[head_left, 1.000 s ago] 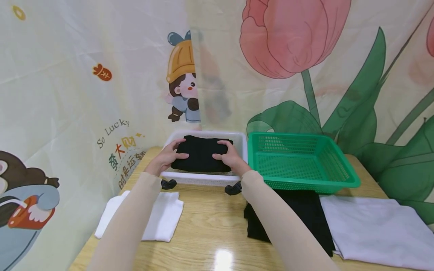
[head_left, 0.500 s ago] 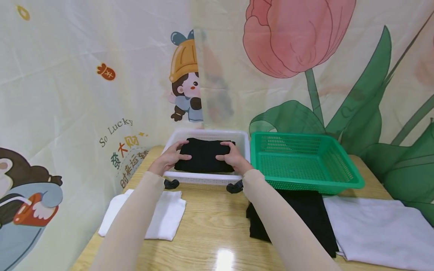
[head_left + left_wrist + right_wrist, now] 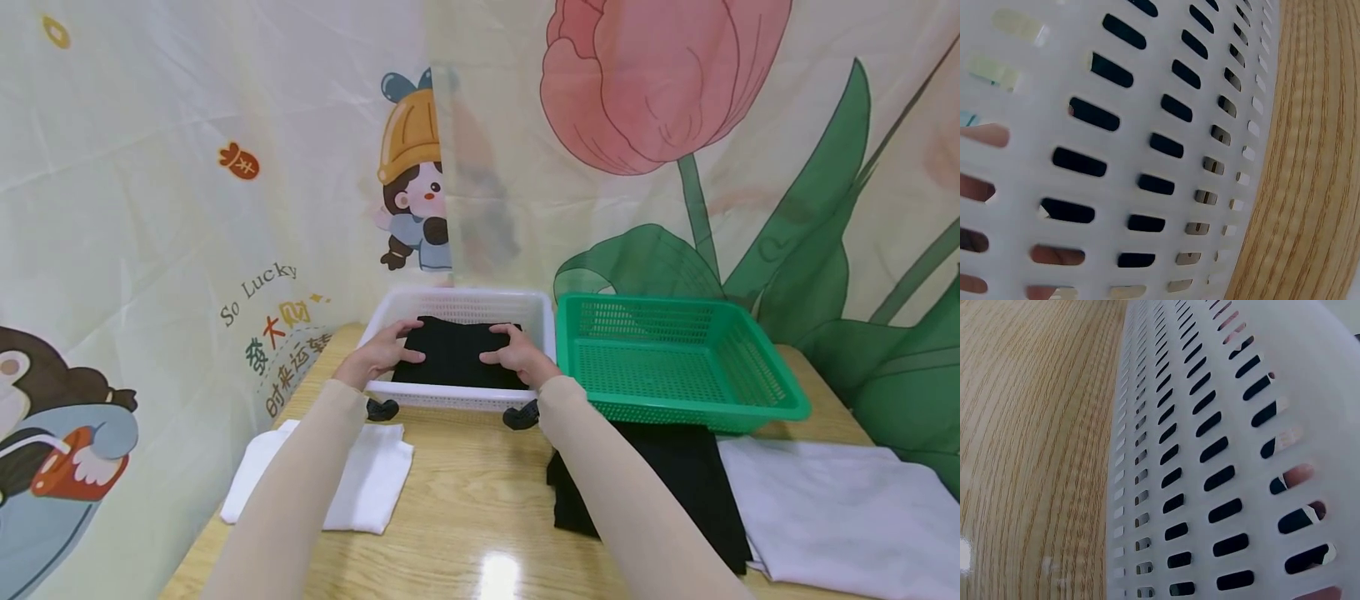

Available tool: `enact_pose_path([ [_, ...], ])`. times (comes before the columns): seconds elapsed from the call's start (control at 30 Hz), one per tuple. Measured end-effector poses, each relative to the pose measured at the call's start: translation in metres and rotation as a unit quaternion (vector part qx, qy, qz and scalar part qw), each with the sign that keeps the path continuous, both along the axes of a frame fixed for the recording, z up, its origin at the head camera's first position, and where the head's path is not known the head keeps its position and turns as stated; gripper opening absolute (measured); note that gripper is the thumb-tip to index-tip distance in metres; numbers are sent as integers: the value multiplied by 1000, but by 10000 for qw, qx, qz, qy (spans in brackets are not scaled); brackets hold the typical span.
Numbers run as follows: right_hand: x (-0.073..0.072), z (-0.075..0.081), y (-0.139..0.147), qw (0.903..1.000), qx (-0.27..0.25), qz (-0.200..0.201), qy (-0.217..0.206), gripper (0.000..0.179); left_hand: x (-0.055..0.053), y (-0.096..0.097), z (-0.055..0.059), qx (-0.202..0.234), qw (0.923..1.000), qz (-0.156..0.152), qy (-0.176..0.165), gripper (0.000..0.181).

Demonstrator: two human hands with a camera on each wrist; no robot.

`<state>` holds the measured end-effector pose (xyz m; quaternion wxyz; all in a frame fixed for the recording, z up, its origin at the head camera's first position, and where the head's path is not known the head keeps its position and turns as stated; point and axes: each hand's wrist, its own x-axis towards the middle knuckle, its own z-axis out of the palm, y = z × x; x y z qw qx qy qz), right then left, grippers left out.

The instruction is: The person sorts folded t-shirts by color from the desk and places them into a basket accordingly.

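Black cloth (image 3: 453,354) from head, basket wall (image 3: 1135,134) from wrists

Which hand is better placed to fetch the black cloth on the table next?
Right, I'd say: the right hand is at the end of the white basket nearer that black cloth, its sleeve crossing above it. The left hand is at the opposite end. Both grip the black bundle.

Cloth (image 3: 453,358) in left basket (image 3: 457,396), right basket (image 3: 690,410) alongside, second cloth (image 3: 375,475) front left, third cloth (image 3: 686,475) and fourth cloth (image 3: 847,508) front right
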<state>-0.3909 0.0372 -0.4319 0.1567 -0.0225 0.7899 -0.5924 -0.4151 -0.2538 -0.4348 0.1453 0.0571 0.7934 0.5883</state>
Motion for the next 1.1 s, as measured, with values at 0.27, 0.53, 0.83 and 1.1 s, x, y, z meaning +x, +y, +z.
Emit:
enact_pose_path([
  [0.27,4,-4,3,9996,134,-202,-124,75,3,6,2,-168,9997,45,-167,79],
  [0.53,11,16,15,9997,128,93,179,72,11,8,24,-1139,9931,-64,284,71],
  [0.83,40,84,73,9926,-71,993,701,69,36,20,59,-1275,9847,-85,1181,66],
  [1.1,89,117,147,9858,223,1196,1158,70,79,46,79,-876,9785,-419,1820,63],
])
